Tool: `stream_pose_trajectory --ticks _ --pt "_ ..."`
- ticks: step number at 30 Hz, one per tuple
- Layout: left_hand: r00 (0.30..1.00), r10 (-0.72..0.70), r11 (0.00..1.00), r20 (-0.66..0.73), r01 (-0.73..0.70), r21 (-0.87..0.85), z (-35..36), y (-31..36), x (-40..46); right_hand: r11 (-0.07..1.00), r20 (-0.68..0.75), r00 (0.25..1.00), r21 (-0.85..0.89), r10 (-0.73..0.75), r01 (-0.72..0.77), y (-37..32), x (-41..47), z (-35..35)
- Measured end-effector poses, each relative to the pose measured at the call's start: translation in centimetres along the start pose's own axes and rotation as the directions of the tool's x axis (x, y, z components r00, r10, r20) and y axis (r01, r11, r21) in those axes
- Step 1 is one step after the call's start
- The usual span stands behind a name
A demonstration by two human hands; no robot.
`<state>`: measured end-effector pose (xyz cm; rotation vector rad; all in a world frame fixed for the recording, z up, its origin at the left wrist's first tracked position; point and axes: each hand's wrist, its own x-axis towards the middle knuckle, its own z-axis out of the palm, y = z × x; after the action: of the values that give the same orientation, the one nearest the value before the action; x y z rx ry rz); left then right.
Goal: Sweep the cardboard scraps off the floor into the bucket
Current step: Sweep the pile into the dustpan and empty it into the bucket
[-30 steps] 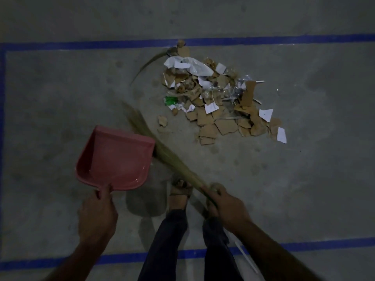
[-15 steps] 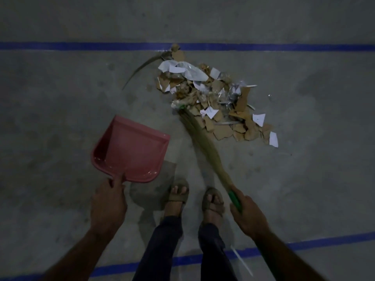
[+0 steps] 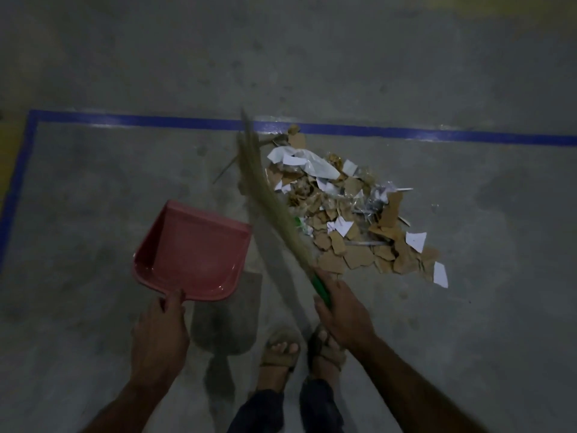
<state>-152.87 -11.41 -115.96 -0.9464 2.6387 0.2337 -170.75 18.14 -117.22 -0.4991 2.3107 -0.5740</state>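
Gathering step: right hand (image 3: 342, 317) clenched around grass broom (image 3: 268, 195) beside scrap pile (image 3: 349, 210); left hand (image 3: 159, 335) gripping empty pink dustpan (image 3: 193, 254). Next, likely: lowering pan, sweeping scraps in.

A dim, bare grey concrete floor (image 3: 312, 57), mottled with darker stains, carries a blue painted line (image 3: 156, 121) running across it and turning a corner at far left.

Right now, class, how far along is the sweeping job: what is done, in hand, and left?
Done: the scraps lie gathered in one heap by the blue line. In hand: the right hand holds the broom along the heap's left edge; the left hand holds the dustpan, which looks empty. Left: all scooping; no bucket is in view.
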Motion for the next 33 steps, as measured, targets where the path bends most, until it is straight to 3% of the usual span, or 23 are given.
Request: stream_pose_trajectory --ticks 3,6,9,12,16,18,24,31,33 --pt "0.997 0.043 0.999 -0.068 -0.045 -0.022 0.2 0.0 3.2 0.998 -0.049 0.999 0.054 -0.010 0.013 -4.0 10.8 -0.3" --pt "0.992 0.084 0.996 -0.098 -0.081 0.036 1.0 0.3 6.6 0.971 0.040 0.998 0.230 0.053 -0.061 -6.4 19.1 -1.0" --pt "0.992 0.107 0.992 -0.073 -0.102 0.071 1.4 1.2 8.3 0.888 0.163 0.973 0.405 0.166 -0.219 -4.4 22.8 -0.7" --pt "0.992 0.107 0.994 -0.064 -0.105 0.036 1.0 2.7 7.8 0.815 0.199 0.944 0.478 0.265 -0.329 0.1 20.0 -0.8" --pt "0.989 0.148 0.989 -0.029 -0.147 0.025 1.0 4.9 5.7 0.732 0.243 0.914 0.547 0.325 -0.406 5.5 7.8 -2.1" --pt "0.988 0.154 0.988 0.001 -0.154 0.021 1.3 6.2 4.6 0.764 0.244 0.902 0.479 0.357 -0.432 7.6 1.0 -3.1" --pt "0.968 0.230 0.973 0.105 -0.232 0.009 1.9 10.1 2.6 0.917 0.091 0.965 0.302 0.244 -0.261 13.3 -13.1 -5.8" --pt "0.936 0.323 0.939 0.140 -0.335 0.073 3.3 13.5 4.1 0.976 -0.073 0.974 -0.034 0.213 -0.216 15.5 -17.3 -8.1" --pt "0.929 0.330 0.930 0.165 -0.350 0.112 4.1 13.5 5.4 0.966 -0.100 0.965 -0.063 0.242 -0.249 15.6 -17.3 -8.0"
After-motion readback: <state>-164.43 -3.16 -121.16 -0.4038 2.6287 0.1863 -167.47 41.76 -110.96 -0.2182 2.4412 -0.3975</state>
